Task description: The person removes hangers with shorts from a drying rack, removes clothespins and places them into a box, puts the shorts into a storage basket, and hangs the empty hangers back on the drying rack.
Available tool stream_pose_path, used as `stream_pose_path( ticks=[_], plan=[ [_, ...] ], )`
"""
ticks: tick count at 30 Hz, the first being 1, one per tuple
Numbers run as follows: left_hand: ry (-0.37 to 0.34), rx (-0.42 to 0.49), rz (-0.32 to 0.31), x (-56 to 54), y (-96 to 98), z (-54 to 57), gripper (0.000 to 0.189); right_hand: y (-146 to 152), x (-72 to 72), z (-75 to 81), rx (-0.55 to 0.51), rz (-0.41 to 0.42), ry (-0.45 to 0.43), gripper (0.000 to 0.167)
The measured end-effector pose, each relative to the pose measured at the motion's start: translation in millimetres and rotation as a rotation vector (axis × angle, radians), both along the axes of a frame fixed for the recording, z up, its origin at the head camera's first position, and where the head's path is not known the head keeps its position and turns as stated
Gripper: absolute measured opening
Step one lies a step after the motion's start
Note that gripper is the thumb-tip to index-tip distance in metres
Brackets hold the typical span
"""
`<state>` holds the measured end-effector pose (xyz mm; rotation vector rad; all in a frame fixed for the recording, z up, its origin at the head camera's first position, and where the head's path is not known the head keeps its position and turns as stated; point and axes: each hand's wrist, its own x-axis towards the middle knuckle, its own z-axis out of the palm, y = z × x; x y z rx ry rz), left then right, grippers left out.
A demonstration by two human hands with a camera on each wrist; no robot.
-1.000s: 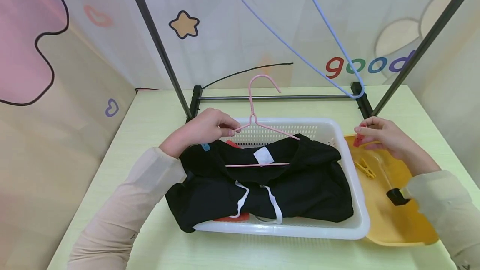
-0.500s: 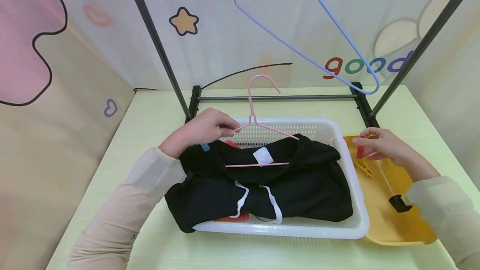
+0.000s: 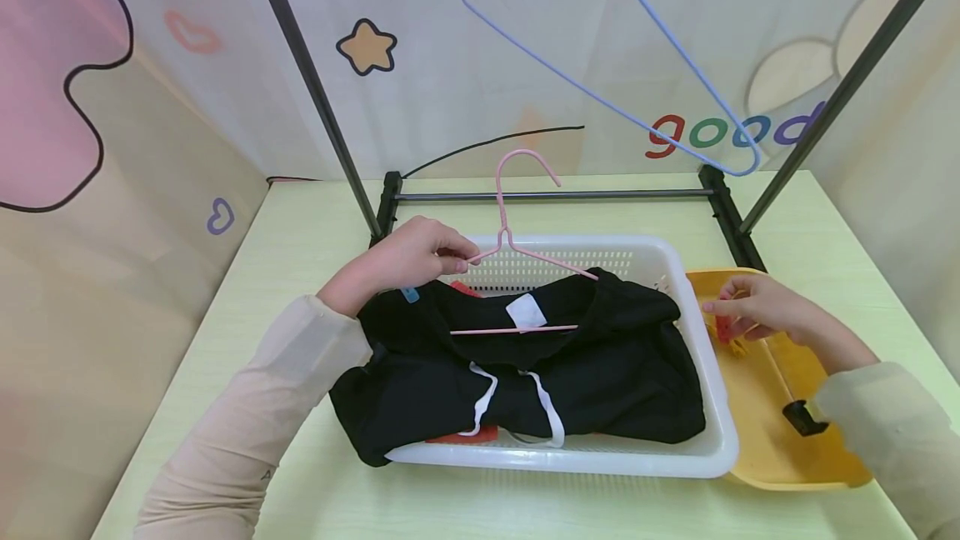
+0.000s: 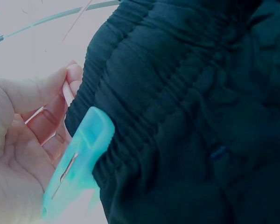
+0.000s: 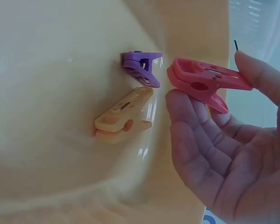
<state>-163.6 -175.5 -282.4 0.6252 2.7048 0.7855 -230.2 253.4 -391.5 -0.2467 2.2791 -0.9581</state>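
My left hand point(image 3: 422, 258) pinches the left arm of a pink hanger point(image 3: 504, 207). Black drawstring pants point(image 3: 622, 365) drape on it, their waistband bunched around the lower bar. A blue clothespin point(image 4: 86, 149) grips the waistband beside my left hand. Over the yellow tray point(image 3: 795, 465), my right hand point(image 3: 768, 307) holds a red clothespin point(image 5: 203, 80) between thumb and fingers. Below it in the tray lie a yellow clothespin point(image 5: 121, 119) and a purple clothespin point(image 5: 141, 66), seen in the right wrist view.
A white basket point(image 3: 712, 440) stands under the pants, with something red point(image 3: 476, 434) in it. Behind rises a dark metal rack point(image 3: 555, 195), its right post point(image 3: 840, 98) slanting up. A blue hanger point(image 3: 555, 69) hangs above.
My right hand has come down and nearer over the yellow tray with the red clothespin. The blue hanger has swung a little. My left hand stays in place.
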Motion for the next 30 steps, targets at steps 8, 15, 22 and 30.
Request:
stream_pose_path(
  ticks=[8, 15, 22, 30],
  plan=[
    [-0.002, 0.01, 0.002, 0.9, 0.0, 0.3, 0.021, 0.8, 4.3, -4.3, 0.06, 0.057, -0.023, 0.038],
    [-0.006, 0.011, 0.006, 0.5, -0.2, -0.5, 0.022, 0.4, 8.0, -7.0, 0.088, 0.09, -0.089, 0.036],
    [-0.007, 0.013, 0.003, 0.7, -0.6, 0.5, 0.022, 1.8, 13.2, -9.8, 0.12, 0.109, -0.11, 0.037],
    [-0.014, 0.018, 0.001, 0.9, -1.0, 0.8, 0.022, 2.2, 18.3, -11.1, 0.168, 0.128, -0.063, 0.043]
  ],
)
